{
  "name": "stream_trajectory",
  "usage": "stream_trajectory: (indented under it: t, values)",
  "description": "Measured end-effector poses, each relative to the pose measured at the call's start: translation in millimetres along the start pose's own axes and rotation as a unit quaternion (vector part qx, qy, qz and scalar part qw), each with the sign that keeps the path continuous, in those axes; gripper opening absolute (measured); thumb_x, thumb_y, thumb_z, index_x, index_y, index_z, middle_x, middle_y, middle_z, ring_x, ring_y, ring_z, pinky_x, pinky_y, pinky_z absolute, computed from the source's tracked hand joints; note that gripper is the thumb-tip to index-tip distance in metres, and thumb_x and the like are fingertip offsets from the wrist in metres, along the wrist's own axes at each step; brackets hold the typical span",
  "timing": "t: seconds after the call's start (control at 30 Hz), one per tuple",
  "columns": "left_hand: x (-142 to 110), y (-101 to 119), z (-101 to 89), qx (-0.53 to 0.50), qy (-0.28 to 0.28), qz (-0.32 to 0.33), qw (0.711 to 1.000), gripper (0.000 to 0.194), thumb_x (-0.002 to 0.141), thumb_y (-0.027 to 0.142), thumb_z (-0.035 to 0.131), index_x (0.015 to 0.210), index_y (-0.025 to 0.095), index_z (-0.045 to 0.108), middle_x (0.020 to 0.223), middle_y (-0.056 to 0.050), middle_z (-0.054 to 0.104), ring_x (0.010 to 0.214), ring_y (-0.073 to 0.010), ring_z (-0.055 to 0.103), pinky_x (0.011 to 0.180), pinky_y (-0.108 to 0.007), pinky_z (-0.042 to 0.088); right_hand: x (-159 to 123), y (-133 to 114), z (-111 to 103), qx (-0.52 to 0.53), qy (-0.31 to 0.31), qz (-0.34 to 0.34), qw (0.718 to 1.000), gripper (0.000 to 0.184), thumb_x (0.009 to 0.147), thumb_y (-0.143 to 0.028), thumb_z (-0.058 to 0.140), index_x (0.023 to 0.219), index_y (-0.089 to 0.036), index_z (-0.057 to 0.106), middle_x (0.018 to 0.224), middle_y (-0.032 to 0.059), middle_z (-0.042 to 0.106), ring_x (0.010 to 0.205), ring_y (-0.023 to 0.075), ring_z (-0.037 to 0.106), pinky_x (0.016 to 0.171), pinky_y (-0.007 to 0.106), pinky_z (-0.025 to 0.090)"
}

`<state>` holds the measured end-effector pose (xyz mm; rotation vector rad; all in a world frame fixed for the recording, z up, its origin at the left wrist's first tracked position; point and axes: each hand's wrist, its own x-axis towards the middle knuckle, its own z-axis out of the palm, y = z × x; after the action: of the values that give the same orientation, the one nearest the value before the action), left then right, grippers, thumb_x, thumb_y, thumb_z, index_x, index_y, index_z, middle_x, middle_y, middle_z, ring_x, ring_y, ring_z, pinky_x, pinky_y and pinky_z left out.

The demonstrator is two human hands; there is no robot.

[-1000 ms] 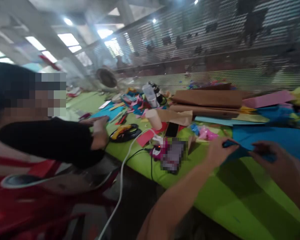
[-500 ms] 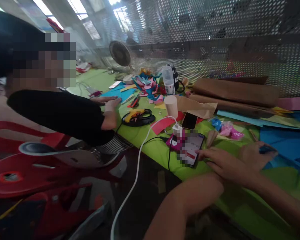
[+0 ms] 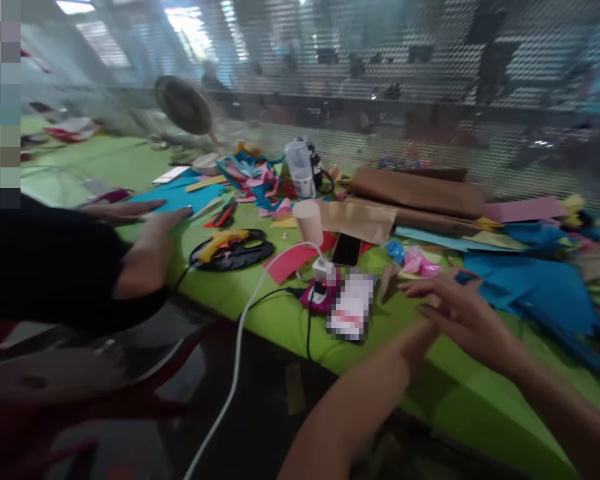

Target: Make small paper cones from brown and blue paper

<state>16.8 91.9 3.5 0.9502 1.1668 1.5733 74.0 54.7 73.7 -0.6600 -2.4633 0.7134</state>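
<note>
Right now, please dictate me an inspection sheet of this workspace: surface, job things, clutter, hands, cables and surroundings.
Surface: bright green tabletop, long.
Job things: flat blue paper sheets, right of the hands; small dark-blue piece.
Clutter: heap of multicoloured paper scraps, clear plastic bottle, cream cylindrical cup, yellow gun-shaped tool.
Hands: right hand open, crossing before the partly hidden left hand, which appears to hold the small dark-blue piece.
Cables: white cable hanging over the near edge; black cable by the magenta power block.
Surroundings: round fan, perforated metal screen, co-worker's black sleeve at left.
</note>
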Motion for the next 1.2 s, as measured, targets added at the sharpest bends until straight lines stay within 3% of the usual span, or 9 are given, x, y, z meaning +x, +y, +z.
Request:
stream_trajectory:
  t: [0.07, 0.13, 0.23, 0.33, 0.5, 0.7, 0.9, 1.2]
  values:
    - [3.3, 3.9, -4.9, -0.012, -0.013, 0.016, 1.000, 0.018, 0.084, 0.026, 0.065, 0.070, 0.021, 0.075, 0.067, -0.004, 0.069, 0.076, -0.0198, 0.065, 0.069, -0.023, 0.054, -23.1, 14.2, -29.3, -0.031, 0.132, 0.050, 0.990, 0.022, 0.097, -0.031, 0.059, 0.118, -0.030, 0.066, 0.115, 0.0054, 0.071, 0.106, 0.0245, 0.067, 0.091, 0.038, 0.053]
    - [6.4, 5.5, -8.1, -0.016, -0.031, 0.027, 0.999, 0.012, 0.083, 0.024, 0.069, 0.083, 0.016, 0.077, 0.072, -0.001, 0.070, 0.069, -0.0148, 0.062, 0.066, -0.020, 0.051, -47.3, 34.5, -56.2, -0.061, 0.248, 0.099, 0.962, 0.019, 0.094, -0.038, 0.066, 0.111, -0.029, 0.069, 0.107, 0.0046, 0.071, 0.099, 0.0244, 0.067, 0.090, 0.040, 0.052]
    - [7.7, 6.6, -10.4, 0.011, -0.048, 0.038, 0.998, 0.006, 0.084, 0.020, 0.071, 0.089, 0.018, 0.074, 0.076, 0.000, 0.070, 0.070, -0.0138, 0.060, 0.068, -0.022, 0.047, -74.3, 67.1, -81.5, -0.073, 0.311, 0.153, 0.935, 0.025, 0.090, -0.046, 0.068, 0.109, -0.030, 0.071, 0.106, 0.0048, 0.070, 0.100, 0.0262, 0.066, 0.093, 0.043, 0.051]
    - [6.5, 8.9, -11.3, 0.055, -0.051, 0.057, 0.996, 0.006, 0.085, 0.022, 0.070, 0.088, 0.018, 0.073, 0.077, -0.001, 0.069, 0.074, -0.0148, 0.061, 0.071, -0.025, 0.046, -84.6, 91.9, -82.5, -0.027, 0.311, 0.184, 0.932, 0.033, 0.088, -0.052, 0.068, 0.112, -0.029, 0.071, 0.111, 0.0065, 0.070, 0.103, 0.0277, 0.064, 0.092, 0.045, 0.051]
    - [3.9, 14.7, -11.8, 0.096, -0.068, 0.073, 0.990, 0.010, 0.084, 0.027, 0.070, 0.088, 0.019, 0.073, 0.078, -0.001, 0.070, 0.073, -0.0158, 0.060, 0.070, -0.026, 0.045, -87.4, 109.5, -58.6, 0.066, 0.288, 0.205, 0.933, 0.041, 0.082, -0.052, 0.075, 0.114, -0.025, 0.072, 0.111, 0.0077, 0.072, 0.101, 0.0264, 0.065, 0.089, 0.041, 0.052]
    - [0.4, 10.7, -10.3, 0.099, -0.076, 0.059, 0.990, 0.013, 0.082, 0.031, 0.073, 0.087, 0.019, 0.073, 0.082, -0.003, 0.071, 0.079, -0.0173, 0.062, 0.074, -0.028, 0.046, -92.3, 111.0, -50.6, 0.103, 0.282, 0.219, 0.928, 0.033, 0.078, -0.045, 0.078, 0.102, -0.022, 0.073, 0.096, 0.0065, 0.074, 0.087, 0.0242, 0.068, 0.081, 0.038, 0.055]
    - [1.7, -3.2, -11.1, 0.043, -0.073, -0.038, 0.996, 0.025, 0.077, 0.039, 0.079, 0.090, 0.019, 0.073, 0.078, -0.001, 0.068, 0.073, -0.0156, 0.060, 0.069, -0.026, 0.045, -92.3, 108.3, -48.0, 0.180, 0.291, 0.220, 0.914, 0.027, 0.078, -0.040, 0.076, 0.097, -0.021, 0.073, 0.088, 0.0040, 0.073, 0.081, 0.0210, 0.066, 0.077, 0.034, 0.053]
    - [1.9, -1.4, -11.0, 0.099, -0.084, 0.013, 0.991, 0.017, 0.080, 0.033, 0.077, 0.090, 0.018, 0.076, 0.081, -0.003, 0.072, 0.077, -0.0170, 0.062, 0.071, -0.027, 0.045, -96.0, 116.8, -38.1, 0.249, 0.305, 0.259, 0.882, 0.026, 0.079, -0.042, 0.075, 0.092, -0.020, 0.071, 0.080, 0.0015, 0.067, 0.073, 0.0171, 0.059, 0.066, 0.030, 0.046]
